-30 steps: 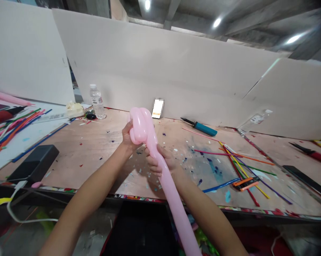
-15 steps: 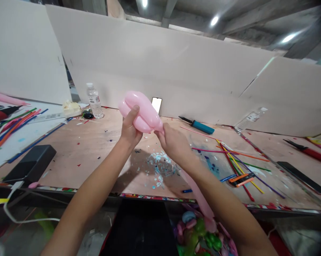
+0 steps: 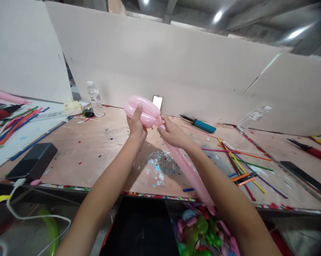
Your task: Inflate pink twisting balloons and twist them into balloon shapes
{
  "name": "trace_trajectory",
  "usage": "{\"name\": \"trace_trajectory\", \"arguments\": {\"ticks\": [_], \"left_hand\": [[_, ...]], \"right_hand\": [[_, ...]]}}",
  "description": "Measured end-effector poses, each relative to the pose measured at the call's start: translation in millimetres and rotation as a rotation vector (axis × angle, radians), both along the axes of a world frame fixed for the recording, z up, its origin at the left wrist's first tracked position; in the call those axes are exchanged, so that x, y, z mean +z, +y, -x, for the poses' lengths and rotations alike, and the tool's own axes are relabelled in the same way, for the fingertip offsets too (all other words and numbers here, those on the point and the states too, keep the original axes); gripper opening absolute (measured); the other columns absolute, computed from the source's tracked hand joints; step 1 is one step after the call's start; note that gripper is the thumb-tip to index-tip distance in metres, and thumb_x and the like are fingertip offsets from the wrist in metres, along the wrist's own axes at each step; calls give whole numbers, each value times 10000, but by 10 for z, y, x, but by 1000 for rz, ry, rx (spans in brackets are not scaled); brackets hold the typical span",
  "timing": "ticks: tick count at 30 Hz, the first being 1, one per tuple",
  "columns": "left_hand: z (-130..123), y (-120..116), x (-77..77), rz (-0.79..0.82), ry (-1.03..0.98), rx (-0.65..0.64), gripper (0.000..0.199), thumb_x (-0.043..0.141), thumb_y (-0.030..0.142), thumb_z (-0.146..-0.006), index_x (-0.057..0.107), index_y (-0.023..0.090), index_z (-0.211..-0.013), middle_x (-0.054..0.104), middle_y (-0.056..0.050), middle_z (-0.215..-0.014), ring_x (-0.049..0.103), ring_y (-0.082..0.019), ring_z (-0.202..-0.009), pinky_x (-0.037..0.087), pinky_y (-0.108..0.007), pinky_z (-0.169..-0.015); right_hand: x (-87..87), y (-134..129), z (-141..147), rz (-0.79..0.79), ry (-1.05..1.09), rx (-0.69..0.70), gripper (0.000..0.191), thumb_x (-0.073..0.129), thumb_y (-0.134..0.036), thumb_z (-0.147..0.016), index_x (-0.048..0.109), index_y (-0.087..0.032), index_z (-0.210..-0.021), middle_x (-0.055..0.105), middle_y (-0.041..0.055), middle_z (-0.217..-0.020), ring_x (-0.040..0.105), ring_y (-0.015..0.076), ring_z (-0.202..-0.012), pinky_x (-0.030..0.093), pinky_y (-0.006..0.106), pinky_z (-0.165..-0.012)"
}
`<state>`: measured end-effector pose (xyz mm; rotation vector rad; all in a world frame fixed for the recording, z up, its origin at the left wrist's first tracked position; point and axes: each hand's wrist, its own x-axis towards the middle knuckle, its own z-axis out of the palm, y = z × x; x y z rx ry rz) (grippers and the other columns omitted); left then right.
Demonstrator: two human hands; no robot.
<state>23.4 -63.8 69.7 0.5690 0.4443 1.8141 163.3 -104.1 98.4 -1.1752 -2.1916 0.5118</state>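
A long pink balloon [image 3: 146, 106] is folded into side-by-side inflated loops above the table. My left hand [image 3: 136, 124] is wrapped round these loops, thumb across the front. At the narrow joint on their right end, my right hand [image 3: 173, 132] has its fingers closed on the balloon. From there the balloon's long tail runs down to the right, under my right forearm and past the table edge. A phone [image 3: 157, 101] with a bright screen leans on the white board just behind the loops.
A water bottle [image 3: 95, 99] stands at the back left. The blue hand pump [image 3: 203, 126] lies at the back right. Several uninflated balloons [image 3: 237, 165] and an orange cutter [image 3: 244, 179] are on the right. A black box [image 3: 34, 161] sits front left.
The balloon loops have tilted flatter and shifted slightly right. My right hand has moved up a little with its fingers less bunched, and more of the tail shows below it.
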Motion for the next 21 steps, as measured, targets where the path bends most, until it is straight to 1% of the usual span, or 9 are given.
{"name": "trace_trajectory", "arguments": {"ticks": [2, 5, 6, 8, 11, 14, 16, 19, 21], "left_hand": [[-7, -50, 23, -20, -33, 75, 673, 754, 469, -642, 495, 199, -1202, 637, -27, -888, 632, -176, -879, 486, -273, -757], [-41, -105, 71, -55, -45, 56, 649, 745, 466, -653, 509, 184, -1187, 646, -41, -887, 640, -202, -888, 495, -304, -772], [-56, -119, 80, -60, -43, 42, 644, 738, 469, -661, 509, 183, -1191, 648, -45, -890, 642, -208, -891, 497, -310, -775], [-93, -151, 78, -57, -34, 14, 639, 727, 481, -678, 503, 188, -1201, 647, -53, -892, 644, -215, -885, 502, -317, -769], [-171, -216, 18, -80, -13, 41, 631, 730, 464, -691, 487, 208, -1215, 640, -51, -933, 639, -201, -882, 507, -309, -762], [-256, -270, -82, -77, 31, 111, 650, 755, 423, -675, 466, 239, -1227, 628, -36, -989, 625, -183, -912, 503, -287, -763], [-277, -280, -148, -50, 84, 91, 661, 760, 424, -669, 458, 252, -1232, 622, -37, -1015, 615, -189, -946, 498, -283, -765], [-187, -277, -212, -56, 196, 17, 678, 777, 420, -649, 462, 246, -1223, 610, -56, -1070, 589, -218, -1031, 481, -306, -822], [-43, -298, -211, -100, 306, 58, 721, 810, 378, -606, 460, 249, -1224, 579, -70, -1156, 543, -241, -1131, 449, -333, -905]], "right_hand": [[22, 28, -51, 280, 184, 71, 357, 529, -326, -854, 492, -197, -1184, 639, 95, -978, 620, 208, -771, 525, 366, -668], [4, 42, -43, 652, 463, 191, 334, 632, -436, -806, 538, -215, -1038, 641, 53, -815, 585, 146, -575, 509, 282, -507], [-15, 35, -22, 726, 536, 204, 357, 642, -484, -793, 541, -214, -1004, 635, 44, -777, 565, 129, -530, 500, 266, -474], [-64, 10, 38, 806, 652, 182, 444, 621, -591, -776, 537, -214, -996, 613, 25, -696, 540, 116, -471, 486, 248, -425], [-152, -12, 151, 773, 792, 92, 532, 599, -666, -748, 532, -221, -1033, 558, -14, -589, 521, 122, -421, 460, 239, -362], [-252, 11, 259, 680, 911, 11, 476, 691, -539, -719, 529, -230, -1043, 563, -31, -620, 519, 108, -403, 452, 224, -344], [-318, 38, 290, 666, 957, -21, 447, 712, -447, -702, 524, -233, -1046, 583, -31, -678, 540, 105, -415, 468, 225, -356], [-391, 76, 222, 616, 941, -50, 417, 685, -410, -698, 516, -224, -1030, 602, -12, -782, 585, 116, -467, 472, 228, -368], [-404, 95, 105, 491, 848, -62, 445, 676, -408, -694, 506, -221, -1061, 610, 9, -860, 608, 132, -512, 456, 233, -370]]}}
